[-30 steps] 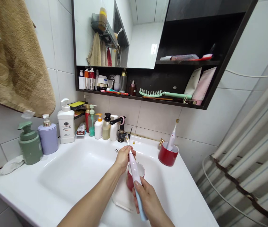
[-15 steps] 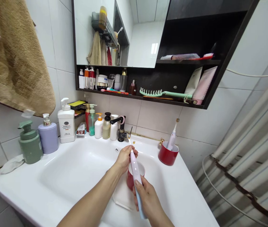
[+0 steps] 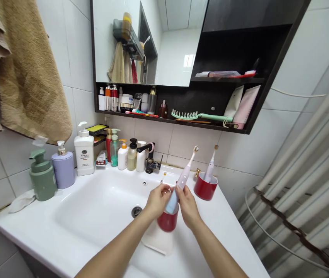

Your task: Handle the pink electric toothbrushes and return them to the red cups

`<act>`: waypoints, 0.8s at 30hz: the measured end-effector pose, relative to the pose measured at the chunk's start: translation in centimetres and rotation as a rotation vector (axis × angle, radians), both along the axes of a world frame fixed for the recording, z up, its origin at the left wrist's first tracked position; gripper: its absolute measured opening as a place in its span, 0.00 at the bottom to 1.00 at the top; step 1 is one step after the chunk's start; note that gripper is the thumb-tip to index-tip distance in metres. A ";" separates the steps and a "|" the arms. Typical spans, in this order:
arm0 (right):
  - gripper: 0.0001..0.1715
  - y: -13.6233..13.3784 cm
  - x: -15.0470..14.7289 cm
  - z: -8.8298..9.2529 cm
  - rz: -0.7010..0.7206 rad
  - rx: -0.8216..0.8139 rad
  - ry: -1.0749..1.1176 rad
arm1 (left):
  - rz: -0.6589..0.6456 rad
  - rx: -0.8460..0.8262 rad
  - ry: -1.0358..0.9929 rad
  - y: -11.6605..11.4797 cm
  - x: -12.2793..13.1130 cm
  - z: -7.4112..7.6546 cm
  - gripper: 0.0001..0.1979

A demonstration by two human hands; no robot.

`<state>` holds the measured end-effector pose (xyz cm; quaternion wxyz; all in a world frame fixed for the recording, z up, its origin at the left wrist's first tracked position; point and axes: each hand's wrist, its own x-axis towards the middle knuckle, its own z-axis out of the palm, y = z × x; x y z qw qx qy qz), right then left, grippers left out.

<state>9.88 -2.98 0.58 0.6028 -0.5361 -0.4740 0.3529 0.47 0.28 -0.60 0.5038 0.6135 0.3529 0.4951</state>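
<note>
Both hands hold a pink toothbrush (image 3: 182,179) upright above a red cup (image 3: 167,221) in the sink (image 3: 33,227). The left hand (image 3: 158,201) curls its fingers (image 3: 164,191) around the blue base, while the right hand (image 3: 187,206) grips the body just above, a tilted hold that keeps the brush head clear of the cup. A second toothbrush (image 3: 210,166) leans in a second cup (image 3: 205,186) on the sink's right rim. Pump bottles (image 3: 84,153) line the sink's back left corner, and a towel (image 3: 31,81) hangs beyond its left end.
</note>
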 end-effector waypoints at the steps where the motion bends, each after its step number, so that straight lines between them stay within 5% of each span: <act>1: 0.18 0.9 0.4 -0.1 -0.026 -0.007 -0.016 | 0.021 0.077 0.124 -0.3 -0.2 -0.6 0.08; 7: 0.14 2.8 1.3 -2.8 -0.108 -0.117 -0.194 | -0.063 0.326 0.681 -1.4 -0.8 -2.9 0.11; 13: 0.15 2.9 1.3 -4.5 -0.089 -0.142 -0.347 | -0.087 0.344 0.696 -0.8 0.0 -3.6 0.08; 17: 0.14 3.9 2.4 -3.6 -0.131 -0.130 -0.426 | -0.076 0.398 0.606 0.3 1.0 -2.6 0.09; 24: 0.14 7.0 6.0 0.8 -0.324 -0.143 -0.517 | -0.061 0.502 0.494 4.1 5.3 1.5 0.09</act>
